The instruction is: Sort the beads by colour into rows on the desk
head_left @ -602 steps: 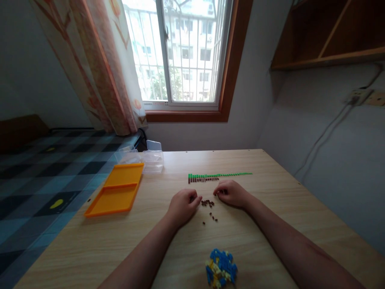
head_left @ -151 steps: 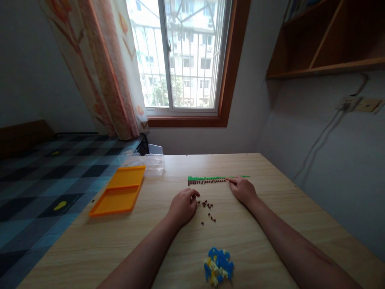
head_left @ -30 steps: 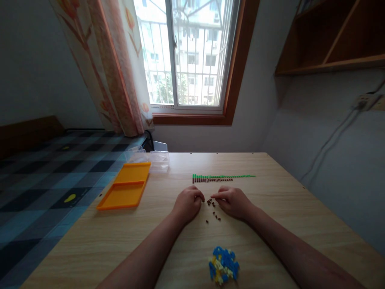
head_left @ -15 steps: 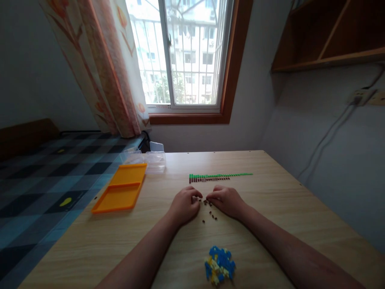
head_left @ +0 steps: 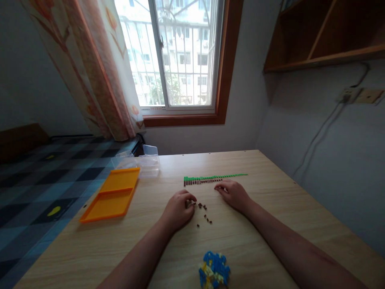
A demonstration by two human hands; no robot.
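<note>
My left hand (head_left: 179, 209) rests on the table with its fingers curled, beside a loose scatter of small brown building bricks (head_left: 205, 207). Whatever lies under its fingertips is too small to make out. Farther up, my right hand (head_left: 233, 194) pinches a tiny brown brick (head_left: 215, 188) between thumb and forefinger, just below the right end of a row of brown bricks (head_left: 198, 182). Directly behind that row runs a longer line of green bricks (head_left: 216, 177). Close to me sits a heap of blue and yellow pieces (head_left: 215, 269).
An orange two-part tray (head_left: 105, 205) lies at the table's left side, with clear plastic boxes (head_left: 149, 165) behind it. The wooden table (head_left: 144, 249) borders a checked bed (head_left: 27, 200) on the left. A wall shelf (head_left: 325, 60) hangs at upper right.
My right hand has moved away from the loose brown bricks, up toward the brown row, with a brick in its fingertips. My left hand stays by the scatter. The view has shifted slightly.
</note>
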